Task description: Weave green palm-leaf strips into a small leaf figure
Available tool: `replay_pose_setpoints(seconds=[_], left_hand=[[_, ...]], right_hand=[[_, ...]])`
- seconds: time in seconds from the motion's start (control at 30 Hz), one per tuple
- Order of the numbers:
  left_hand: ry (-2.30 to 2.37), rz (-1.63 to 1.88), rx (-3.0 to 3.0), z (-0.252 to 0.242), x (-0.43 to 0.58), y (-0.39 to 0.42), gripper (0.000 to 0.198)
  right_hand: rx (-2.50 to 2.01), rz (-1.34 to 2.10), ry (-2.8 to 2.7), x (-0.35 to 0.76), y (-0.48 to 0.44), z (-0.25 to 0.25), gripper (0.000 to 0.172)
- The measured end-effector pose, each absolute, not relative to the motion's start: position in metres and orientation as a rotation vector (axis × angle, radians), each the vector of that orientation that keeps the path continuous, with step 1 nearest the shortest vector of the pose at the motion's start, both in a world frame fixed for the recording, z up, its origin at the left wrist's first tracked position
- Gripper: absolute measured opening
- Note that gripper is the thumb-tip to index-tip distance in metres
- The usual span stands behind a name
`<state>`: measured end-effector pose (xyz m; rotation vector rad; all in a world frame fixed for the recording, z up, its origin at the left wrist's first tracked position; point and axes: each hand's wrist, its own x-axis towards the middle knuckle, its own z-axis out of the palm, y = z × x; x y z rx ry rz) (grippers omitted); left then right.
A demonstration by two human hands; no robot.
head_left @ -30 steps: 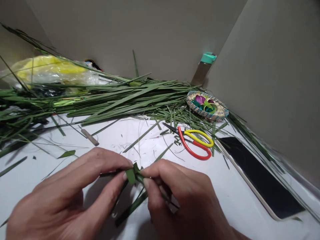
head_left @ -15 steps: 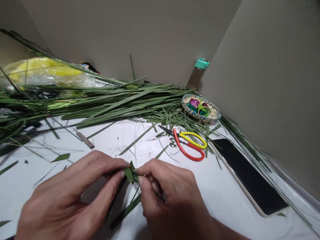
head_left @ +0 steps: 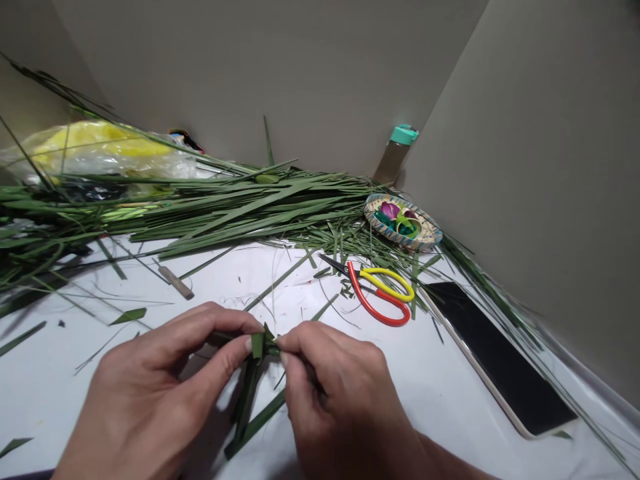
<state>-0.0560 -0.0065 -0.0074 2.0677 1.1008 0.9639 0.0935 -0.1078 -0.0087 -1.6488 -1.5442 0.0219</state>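
Between my two hands is a small folded piece of green leaf strips (head_left: 257, 346), with long strip ends hanging down toward me. My left hand (head_left: 165, 383) pinches its left side between thumb and forefinger. From the right, my right hand (head_left: 340, 383) grips the other side with thumb and forefinger, the remaining fingers curled under. How the strips are folded is partly covered by the fingertips. Beyond my right hand lie scissors (head_left: 379, 293) with one red and one yellow handle, blades slightly apart.
A thick pile of long green leaf strips (head_left: 240, 203) spans the back. At right are a woven basket (head_left: 429, 235) with coloured pieces, a bottle (head_left: 393, 157) and a phone (head_left: 500, 357). At left lie a small knife-like handle (head_left: 176, 283) and a plastic bag (head_left: 105, 148).
My left hand has shifted slightly right and turned, still pinching the leaf piece. The folded flap now hangs more upright, and more of the hanging strips shows below. The view has shifted slightly.
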Motion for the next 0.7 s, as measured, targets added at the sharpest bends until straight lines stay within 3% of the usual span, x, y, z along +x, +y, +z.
replay_pose_setpoints(seconds=[0.2, 0.7], left_hand=[[1.199, 0.953, 2.056, 0.001, -0.047, -0.003, 0.023], [1.176, 0.931, 2.012, 0.001, -0.039, -0.010, 0.025]], right_hand=[[-1.672, 0.016, -1.538, 0.097, -0.109, -0.006, 0.023], [-1.661, -0.067, -1.575, 0.092, -0.108, -0.008, 0.026]])
